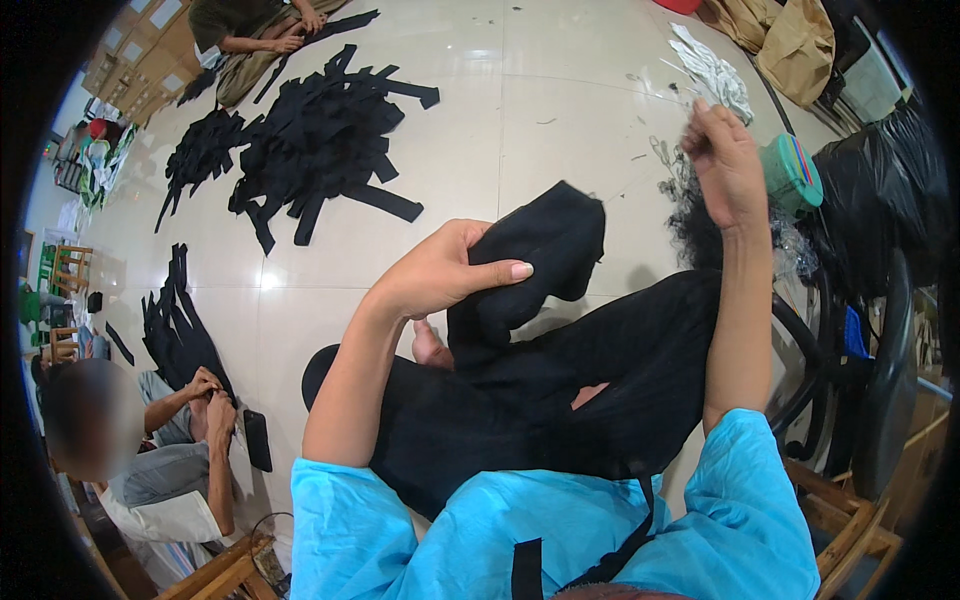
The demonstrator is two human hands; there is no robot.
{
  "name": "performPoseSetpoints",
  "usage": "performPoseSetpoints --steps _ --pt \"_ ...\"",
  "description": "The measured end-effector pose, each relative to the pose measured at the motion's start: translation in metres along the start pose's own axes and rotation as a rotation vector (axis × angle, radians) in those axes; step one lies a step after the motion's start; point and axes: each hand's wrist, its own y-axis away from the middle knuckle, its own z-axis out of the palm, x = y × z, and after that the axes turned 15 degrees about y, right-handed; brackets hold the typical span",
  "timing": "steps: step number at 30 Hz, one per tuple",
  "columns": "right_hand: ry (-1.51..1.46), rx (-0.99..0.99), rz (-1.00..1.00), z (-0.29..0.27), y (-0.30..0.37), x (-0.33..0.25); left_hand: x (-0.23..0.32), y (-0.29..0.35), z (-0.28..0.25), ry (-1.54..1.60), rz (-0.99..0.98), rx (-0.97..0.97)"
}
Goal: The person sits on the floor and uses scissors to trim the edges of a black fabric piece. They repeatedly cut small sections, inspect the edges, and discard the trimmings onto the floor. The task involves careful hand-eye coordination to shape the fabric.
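Observation:
My left hand (440, 268) grips a folded piece of black cloth (545, 245) above my crossed legs, its thumb lying flat on top. The cloth's lower part hangs down towards my lap. My right hand (722, 165) is raised to the far right, apart from the cloth, with its fingertips pinched together. Whatever is between those fingers is too small to make out. A faint thin line, like thread, runs from the cloth's right edge towards this hand. A green tub (792, 172) with a lid stands just beside my right wrist.
A big heap of black cloth strips (320, 140) lies on the tiled floor. Two other people handle black strips, at the top and at the left. A dark phone (257, 441) lies at left. Black bags (880, 180), a chair and crumpled white cloth (712, 70) are at right.

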Motion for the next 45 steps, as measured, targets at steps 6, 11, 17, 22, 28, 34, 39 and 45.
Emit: performPoseSetpoints --steps 6,11,17,22,28,34,39,45 --pt "-0.174 -0.281 0.273 0.033 0.027 -0.015 -0.005 -0.004 -0.006 0.074 0.068 0.083" --pt "0.768 -0.446 -0.231 0.068 0.053 -0.004 0.009 0.002 -0.012 0.215 0.072 0.217" --pt "0.98 -0.776 -0.278 0.093 0.078 0.001 0.018 0.015 -0.029 0.055 0.116 0.259" --pt "0.547 -0.614 0.095 0.076 0.056 0.0 0.027 0.02 -0.033 0.087 0.204 0.336" --pt "0.238 -0.315 0.176 0.005 0.015 -0.009 0.033 0.029 -0.043 0.113 0.265 0.385" --pt "0.36 -0.108 -0.069 0.012 0.01 -0.008 0.023 0.02 -0.029 0.022 0.275 0.281" --pt "-0.067 0.005 0.102 0.083 0.046 -0.021 0.017 0.018 -0.024 -0.022 0.154 0.209" --pt "-0.109 -0.416 0.06 0.079 0.065 -0.014 -0.012 -0.002 -0.031 -0.184 -0.113 -0.088"
